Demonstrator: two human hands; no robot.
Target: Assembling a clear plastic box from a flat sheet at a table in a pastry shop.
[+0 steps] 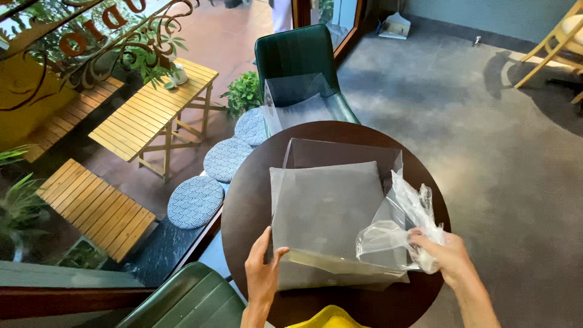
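From my feed, the left hand [262, 273] pinches the near-left edge of a clear plastic box [331, 212], thumb on top, fingers under it. The box lies flat on the round dark table [243, 206], approx. centre, its far wall standing up. The right hand [446, 255] is closed on a crumpled clear plastic film [408, 215] at the box's near-right corner; the film bunches up above the fingers & touches the box's right side (can't tell if it's a loose bag or part of the box). A 2nd clear sheet [297, 106] leans on the green chair [297, 54] beyond the table. Another green chair [182, 300] sits near left. Something yellow [328, 319] shows at the bottom edge. Through the window at left: wooden slat table [152, 109], patterned round cushions [225, 159], potted plants [244, 92].
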